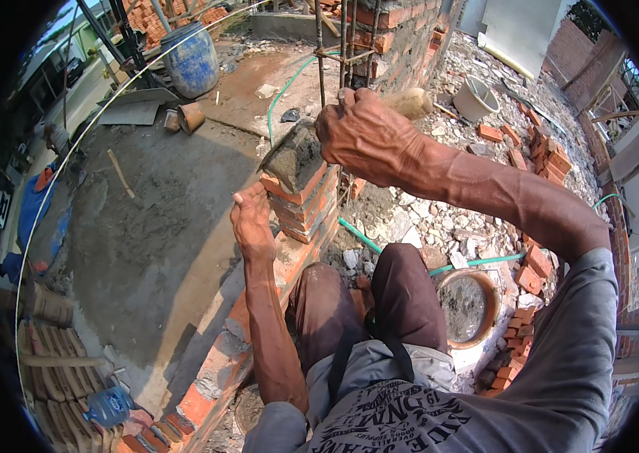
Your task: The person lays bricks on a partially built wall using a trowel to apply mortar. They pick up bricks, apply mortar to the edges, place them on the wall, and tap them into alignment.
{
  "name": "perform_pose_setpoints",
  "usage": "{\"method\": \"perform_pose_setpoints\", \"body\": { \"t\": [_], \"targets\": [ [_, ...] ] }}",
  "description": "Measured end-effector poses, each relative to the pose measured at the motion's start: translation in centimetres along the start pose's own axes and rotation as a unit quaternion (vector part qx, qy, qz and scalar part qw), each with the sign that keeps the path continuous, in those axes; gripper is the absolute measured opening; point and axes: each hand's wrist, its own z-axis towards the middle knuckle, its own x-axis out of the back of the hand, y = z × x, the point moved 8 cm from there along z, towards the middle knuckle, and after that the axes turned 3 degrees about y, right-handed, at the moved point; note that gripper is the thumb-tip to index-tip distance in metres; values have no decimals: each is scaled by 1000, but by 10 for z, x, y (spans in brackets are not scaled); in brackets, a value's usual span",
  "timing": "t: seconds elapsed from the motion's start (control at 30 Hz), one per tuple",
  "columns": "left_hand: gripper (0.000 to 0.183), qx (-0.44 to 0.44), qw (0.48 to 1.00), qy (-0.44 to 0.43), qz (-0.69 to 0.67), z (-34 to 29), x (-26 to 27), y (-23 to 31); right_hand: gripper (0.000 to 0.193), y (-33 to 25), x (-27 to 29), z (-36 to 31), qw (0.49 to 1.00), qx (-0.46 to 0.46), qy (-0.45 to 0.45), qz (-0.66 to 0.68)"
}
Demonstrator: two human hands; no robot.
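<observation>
My right hand [368, 137] is closed round a trowel [412, 103], its pale wooden handle sticking out to the right. The blade is tilted over the top of a short brick pillar [304, 210], and grey mortar [308, 153] lies there beside it. Low on the pillar's left side is my left hand [253, 221], open, with its fingers up near the top brick. Whether those fingers touch the brick is hard to tell. The pillar rises from a low brick wall [217, 362] that runs down beside my left forearm.
Steel bars [346, 45] stand upright behind the pillar, before a taller brick column [402, 38]. Rubble and loose bricks [550, 155] cover the right, with a white bucket [476, 100] and a round mortar tub [467, 308]. A blue drum [189, 60] stands far left; a green hose [365, 238] crosses the ground.
</observation>
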Motion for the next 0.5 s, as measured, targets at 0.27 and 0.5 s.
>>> {"method": "perform_pose_setpoints", "body": {
  "t": [0.27, 0.5],
  "targets": [
    [79, -11, 1000, 5, -6, 0, 1, 0, 24, 29, 7, -48, 904, -123, 190, 362],
    [77, -18, 999, -28, -12, -3, -5, 6, 22, -64, -77, -99, 834, -184, 63, 516]
  ]
}}
